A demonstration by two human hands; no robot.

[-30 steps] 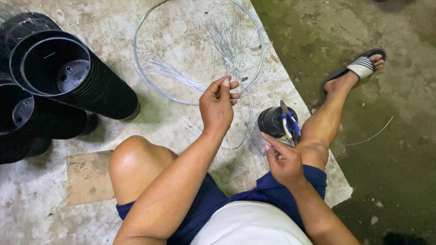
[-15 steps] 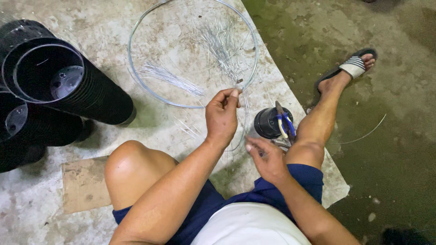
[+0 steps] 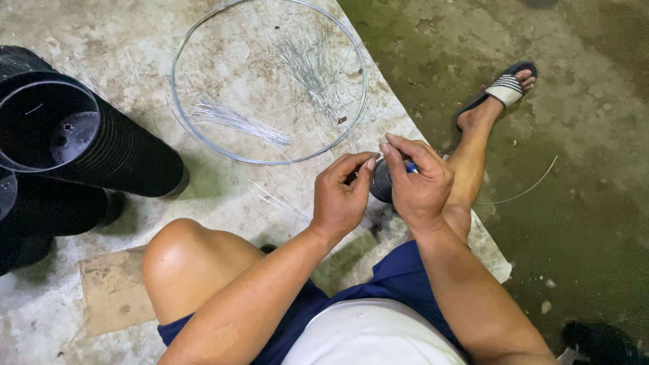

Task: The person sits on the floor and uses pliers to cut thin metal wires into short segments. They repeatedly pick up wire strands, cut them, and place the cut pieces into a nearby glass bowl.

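Hands met just below the rim of the large round hoop of silver wire (image 3: 203,138) lying flat on the concrete floor (image 3: 135,223). The left hand (image 3: 341,196) and right hand (image 3: 419,182) faced each other, fingers (image 3: 368,162) pinched together on something too thin to make out, likely a wire strand. Directly beneath them, touching the right hand, sat a small dark round pot (image 3: 380,182). Neither hand was clearly nearer it.
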